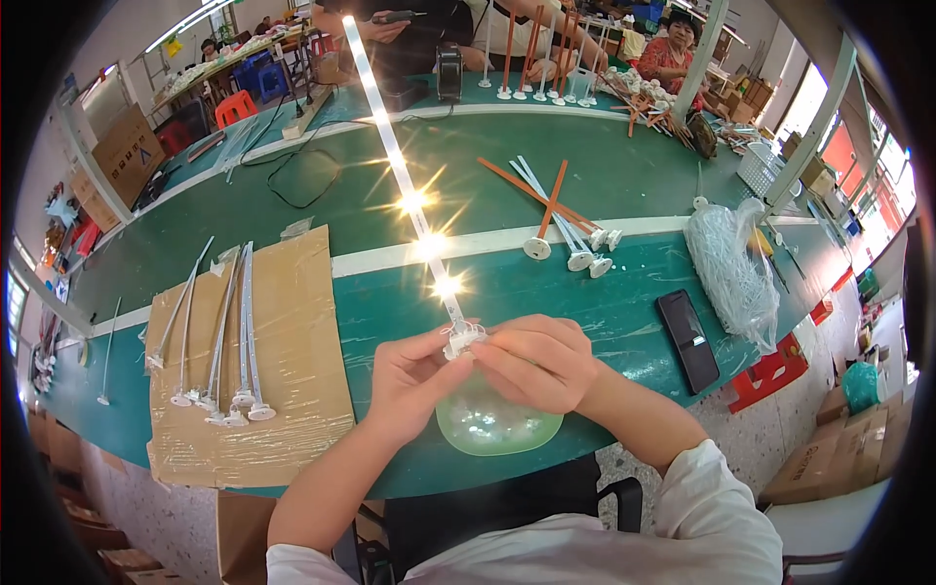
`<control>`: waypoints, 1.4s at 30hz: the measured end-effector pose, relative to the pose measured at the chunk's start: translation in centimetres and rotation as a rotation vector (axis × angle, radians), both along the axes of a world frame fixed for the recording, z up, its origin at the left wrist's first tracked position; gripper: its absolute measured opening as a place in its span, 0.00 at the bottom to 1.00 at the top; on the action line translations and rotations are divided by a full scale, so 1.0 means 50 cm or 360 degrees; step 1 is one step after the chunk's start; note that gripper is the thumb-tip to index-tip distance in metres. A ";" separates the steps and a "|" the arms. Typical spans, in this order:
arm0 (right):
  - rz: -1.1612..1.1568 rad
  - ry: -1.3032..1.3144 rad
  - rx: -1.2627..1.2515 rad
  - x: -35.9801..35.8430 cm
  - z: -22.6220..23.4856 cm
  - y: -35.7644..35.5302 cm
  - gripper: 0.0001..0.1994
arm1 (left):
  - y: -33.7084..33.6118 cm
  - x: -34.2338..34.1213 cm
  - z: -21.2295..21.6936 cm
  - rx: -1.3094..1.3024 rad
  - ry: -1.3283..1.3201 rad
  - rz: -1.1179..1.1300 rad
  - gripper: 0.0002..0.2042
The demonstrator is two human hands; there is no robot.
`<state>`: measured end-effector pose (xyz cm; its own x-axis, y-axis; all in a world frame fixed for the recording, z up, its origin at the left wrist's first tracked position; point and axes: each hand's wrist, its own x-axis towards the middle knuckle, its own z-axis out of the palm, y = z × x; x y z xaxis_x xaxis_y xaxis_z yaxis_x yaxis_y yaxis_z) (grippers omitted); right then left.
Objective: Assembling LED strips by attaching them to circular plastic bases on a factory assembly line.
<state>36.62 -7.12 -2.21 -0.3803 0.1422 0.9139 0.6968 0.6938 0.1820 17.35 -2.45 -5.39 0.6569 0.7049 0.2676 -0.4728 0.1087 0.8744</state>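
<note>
Both my hands meet over the near edge of the table around the white base of a lit LED light stick (400,171). It rises away from me, with several bright glowing points along its strip. My left hand (408,378) closes its fingers on the left side of the base. Against the base's right side my right hand (542,363) pinches with thumb and fingertips; thin wires show there, but what the fingertips hold is too small to tell. Just below sits a pale green bowl (499,447) with shiny small contents, partly hidden by my hands.
Cardboard (292,390) at left carries several white-based light sticks (244,331). More sticks (551,210) lie crossed beyond my hands. At right are a black phone (688,341) and a clear bag of strips (731,268). Across the table, people sit near a black cable (310,166).
</note>
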 end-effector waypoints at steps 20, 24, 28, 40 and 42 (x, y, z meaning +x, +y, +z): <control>0.0140 0.0028 -0.0034 -0.009 0.012 -0.015 0.13 | 0.004 -0.011 0.000 0.0073 -0.0053 -0.0183 0.20; 0.0148 0.0111 -0.0315 0.010 0.016 -0.016 0.13 | 0.008 -0.007 0.014 0.0228 0.0079 0.0005 0.20; 0.0411 0.1392 -0.1232 0.014 0.056 0.027 0.12 | 0.064 -0.003 0.020 0.0601 0.0415 0.0445 0.16; 0.0315 0.0299 -0.1729 -0.021 0.028 0.170 0.13 | 0.175 -0.025 -0.037 0.1549 0.1159 0.0593 0.13; 0.0283 0.0269 -0.1779 -0.021 0.017 0.178 0.14 | 0.173 -0.021 -0.041 0.1622 0.1082 0.0613 0.14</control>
